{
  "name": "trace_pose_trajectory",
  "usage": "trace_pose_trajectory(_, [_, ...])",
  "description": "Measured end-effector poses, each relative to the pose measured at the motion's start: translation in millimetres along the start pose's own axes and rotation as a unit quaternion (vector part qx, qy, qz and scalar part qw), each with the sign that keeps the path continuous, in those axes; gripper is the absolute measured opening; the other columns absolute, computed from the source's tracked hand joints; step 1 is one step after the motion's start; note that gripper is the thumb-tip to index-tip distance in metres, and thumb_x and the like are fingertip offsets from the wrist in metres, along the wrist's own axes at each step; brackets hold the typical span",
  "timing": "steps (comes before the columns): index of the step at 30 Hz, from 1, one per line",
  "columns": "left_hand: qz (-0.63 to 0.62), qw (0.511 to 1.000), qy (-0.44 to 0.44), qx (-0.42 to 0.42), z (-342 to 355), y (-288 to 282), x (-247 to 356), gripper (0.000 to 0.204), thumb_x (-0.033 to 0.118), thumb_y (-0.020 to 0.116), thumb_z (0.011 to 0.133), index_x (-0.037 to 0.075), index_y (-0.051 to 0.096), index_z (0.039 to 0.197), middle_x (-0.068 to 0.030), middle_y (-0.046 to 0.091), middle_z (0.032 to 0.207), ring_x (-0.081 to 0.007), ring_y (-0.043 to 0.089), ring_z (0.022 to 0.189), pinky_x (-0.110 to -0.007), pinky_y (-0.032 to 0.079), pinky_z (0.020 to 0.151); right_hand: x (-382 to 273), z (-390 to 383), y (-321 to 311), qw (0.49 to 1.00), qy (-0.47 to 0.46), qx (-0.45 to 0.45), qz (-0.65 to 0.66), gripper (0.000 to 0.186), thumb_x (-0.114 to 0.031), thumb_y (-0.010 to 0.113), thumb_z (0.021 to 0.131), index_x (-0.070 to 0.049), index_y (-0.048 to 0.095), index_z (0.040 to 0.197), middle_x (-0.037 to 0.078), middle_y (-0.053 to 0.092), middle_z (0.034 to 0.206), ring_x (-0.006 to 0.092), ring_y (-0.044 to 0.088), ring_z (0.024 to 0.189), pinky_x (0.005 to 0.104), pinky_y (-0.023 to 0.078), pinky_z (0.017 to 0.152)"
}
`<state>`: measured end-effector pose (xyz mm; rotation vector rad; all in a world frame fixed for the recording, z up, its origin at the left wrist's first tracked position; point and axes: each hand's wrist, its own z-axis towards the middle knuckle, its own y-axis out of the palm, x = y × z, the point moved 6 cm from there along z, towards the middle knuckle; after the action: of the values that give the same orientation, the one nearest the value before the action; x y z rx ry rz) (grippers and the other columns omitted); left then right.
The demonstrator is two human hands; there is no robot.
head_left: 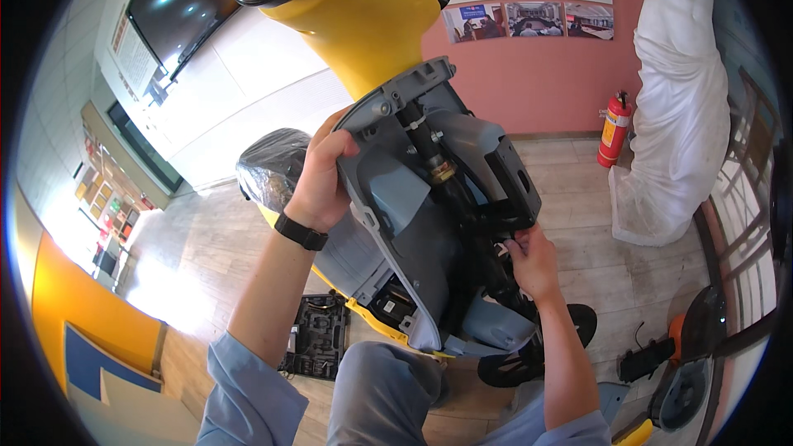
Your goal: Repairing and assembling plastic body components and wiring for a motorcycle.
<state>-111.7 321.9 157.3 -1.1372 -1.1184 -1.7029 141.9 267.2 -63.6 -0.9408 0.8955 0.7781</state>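
Observation:
My left hand [324, 177], with a black band at the wrist, grips the left edge of the grey plastic panel [388, 239] on a yellow electric scooter. Its thumb lies over the rim. The black steering column [446, 173] runs exposed down the middle of the panel. A black metal bracket [514, 177] is fixed in front of the column. Just below that bracket, the fingers of my right hand [533, 263] are bent together beside the column; what they pinch is hidden. Above, the yellow handlebar cover [363, 29] rises from the panel.
An open black tool case [318, 334] lies on the floor beside my leg. The plastic-wrapped seat [277, 167] is behind the panel. At right lie loose scooter parts [681, 392]. A red fire extinguisher [614, 130] and a white wrapped object [677, 107] stand by the wall.

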Motion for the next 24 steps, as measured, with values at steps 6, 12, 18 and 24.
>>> trace_pose_trajectory(6, [0.263,0.931,0.238,0.089,-6.2,2.2,24.8,0.044,0.000,0.054,0.074,-0.003,0.054,0.118,-0.0112,0.059,0.107,-0.0177,0.058,0.101,-0.030,0.048,0.090,-1.2,-0.2,0.1,1.000,0.002,0.005,-0.001,0.032,-0.004,0.064,0.079,-0.003,0.049,0.108,0.019,0.065,0.089,0.0396,0.063,0.088,0.0442,0.049,0.075])
trace_pose_trajectory(12, [0.510,0.780,0.362,0.016,-12.5,43.8,57.3,0.033,0.007,0.064,0.078,-0.003,0.063,0.109,-0.0124,0.068,0.099,-0.0155,0.063,0.095,-0.030,0.048,0.088,-6.5,-2.1,-2.3,1.000,-0.006,0.006,-0.009,0.032,-0.002,0.063,0.079,-0.004,0.049,0.108,0.020,0.064,0.088,0.0402,0.062,0.088,0.0445,0.049,0.075])
trace_pose_trajectory(18, [0.496,0.823,0.277,0.012,-7.5,46.9,49.2,0.030,0.015,0.062,0.087,-0.006,0.062,0.109,-0.0087,0.067,0.082,-0.0112,0.060,0.080,-0.026,0.048,0.075,-14.0,-3.6,-4.5,1.000,-0.021,0.017,0.009,0.030,-0.002,0.063,0.079,-0.003,0.049,0.106,0.020,0.064,0.089,0.0404,0.062,0.089,0.0437,0.049,0.075])
trace_pose_trajectory(24, [0.450,0.852,0.269,0.004,-5.3,38.6,40.1,0.029,0.018,0.061,0.091,-0.004,0.059,0.109,-0.0034,0.063,0.082,-0.0072,0.053,0.075,-0.023,0.045,0.069,-5.6,-3.9,-6.8,1.000,-0.003,-0.003,0.009,0.025,-0.002,0.063,0.080,-0.002,0.050,0.102,0.020,0.064,0.089,0.0394,0.063,0.088,0.0422,0.049,0.076])
